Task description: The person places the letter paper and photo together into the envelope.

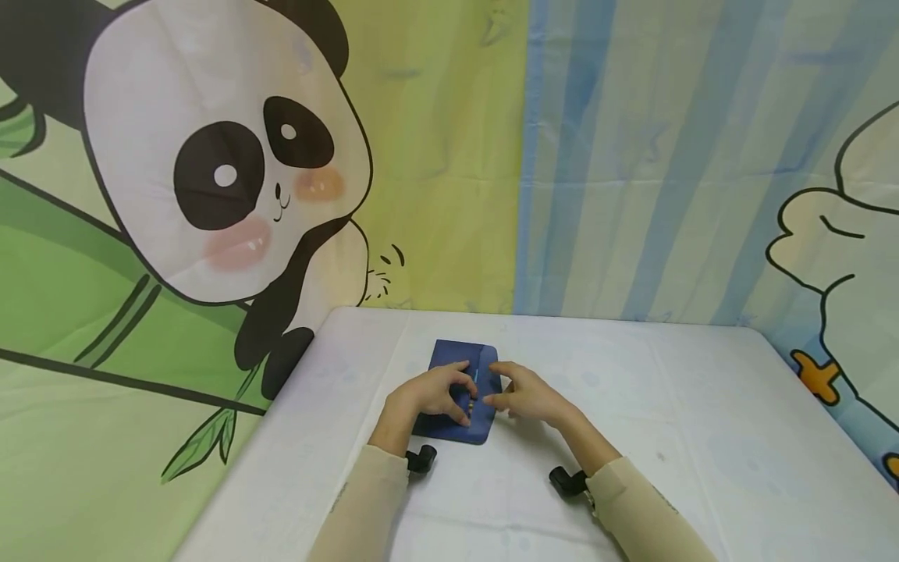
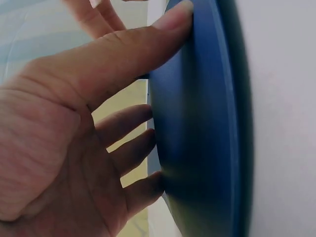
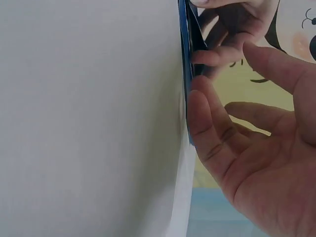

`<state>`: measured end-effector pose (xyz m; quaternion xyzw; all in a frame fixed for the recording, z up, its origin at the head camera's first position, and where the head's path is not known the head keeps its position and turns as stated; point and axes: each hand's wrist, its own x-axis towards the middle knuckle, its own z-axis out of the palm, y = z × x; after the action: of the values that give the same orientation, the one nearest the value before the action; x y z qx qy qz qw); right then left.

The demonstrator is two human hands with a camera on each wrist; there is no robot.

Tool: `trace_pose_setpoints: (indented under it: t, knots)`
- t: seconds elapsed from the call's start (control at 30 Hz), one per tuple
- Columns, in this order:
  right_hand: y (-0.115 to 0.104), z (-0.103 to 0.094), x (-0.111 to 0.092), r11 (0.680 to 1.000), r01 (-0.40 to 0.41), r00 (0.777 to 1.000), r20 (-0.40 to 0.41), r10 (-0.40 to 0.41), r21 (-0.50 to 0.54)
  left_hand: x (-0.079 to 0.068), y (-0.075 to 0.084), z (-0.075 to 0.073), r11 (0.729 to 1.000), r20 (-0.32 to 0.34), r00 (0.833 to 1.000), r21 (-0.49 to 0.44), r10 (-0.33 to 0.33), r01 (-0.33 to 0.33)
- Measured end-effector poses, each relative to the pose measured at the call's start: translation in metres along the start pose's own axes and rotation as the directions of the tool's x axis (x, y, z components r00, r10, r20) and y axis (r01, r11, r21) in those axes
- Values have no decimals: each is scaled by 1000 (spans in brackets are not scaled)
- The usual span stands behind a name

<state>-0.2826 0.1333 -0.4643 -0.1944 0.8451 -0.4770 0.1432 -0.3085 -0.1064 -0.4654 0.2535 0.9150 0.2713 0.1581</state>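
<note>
A flat dark blue case [image 1: 453, 353] with rounded right corners lies on the white table. A vertical seam runs down its face, and small coloured marks show near that seam. Over the case is my left hand [image 1: 437, 390], its fingers bent and its fingertips on the cover; in the left wrist view the thumb [image 2: 170, 19] rests on the blue surface. My right hand [image 1: 530, 396] is at the case's right edge, with fingertips right at that edge and the thumb apart from it. The right wrist view shows a blue layer [image 3: 196, 32] tilted up beside the left fingers.
The white table [image 1: 653, 406] spreads around the case. Behind it hangs a printed cloth backdrop [image 1: 449, 156] with a panda and stripes. Both wrists carry small black cameras, and the sleeves are beige.
</note>
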Motion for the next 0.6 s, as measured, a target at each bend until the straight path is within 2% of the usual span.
trace_pose_setpoints:
  t: [0.13, 0.43, 0.6]
  knots:
    - [5, -7, -3, 1000, -4, 1000, 7, 4, -12, -1, 0, 1, 999, -2, 1000, 42, -25, 25]
    - [16, -26, -5, 998, -54, 996, -70, 51, -37, 0, -4, 0, 997, -24, 1000, 73, -19, 21]
    - [19, -31, -8, 996, -53, 993, -106, 45, -67, -1, -4, -5, 999, -33, 999, 46, 17, -15]
